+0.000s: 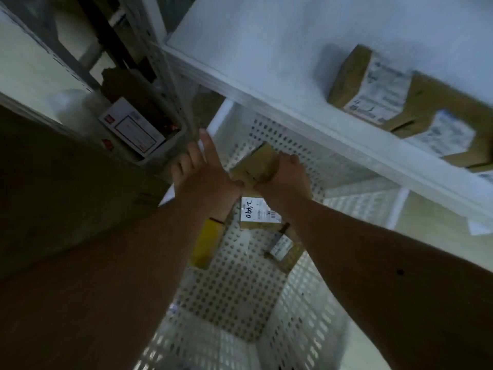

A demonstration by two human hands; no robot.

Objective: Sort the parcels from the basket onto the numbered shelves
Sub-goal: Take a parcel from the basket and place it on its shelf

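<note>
White perforated basket (266,276) fills the lower middle of the view, directly below you. The white shelf (253,62) runs across the upper right, its front edge overhanging the basket's far wall. Two brown parcels already sit on it: one labelled box (370,84) and a second box (448,134) touching it on the right. A grey bin (149,145) with a white labelled packet (133,126) stands on the rack to the upper left.

Left in the basket: a carton marked "2490" (257,213) lying flat, a yellow box (206,244) to its left, a small labelled parcel (282,248) to its right. All three lie under your forearms.

Your right hand (285,174) grips a small brown parcel (256,162), fingers curled over its right end, holding it above the basket floor. Your left hand (202,166) is just beside it, fingers straight and loose, holding nothing; whether it touches the parcel's left end I cannot tell.

What the move likely turns on: the held parcel sits below and in front of the shelf lip, its long axis running up toward that edge. The shelf lies up and to the right, on your right hand's side. Expect to clear the lip before going in. Motion blur hides the label, so the shelf number is unreadable.
</note>
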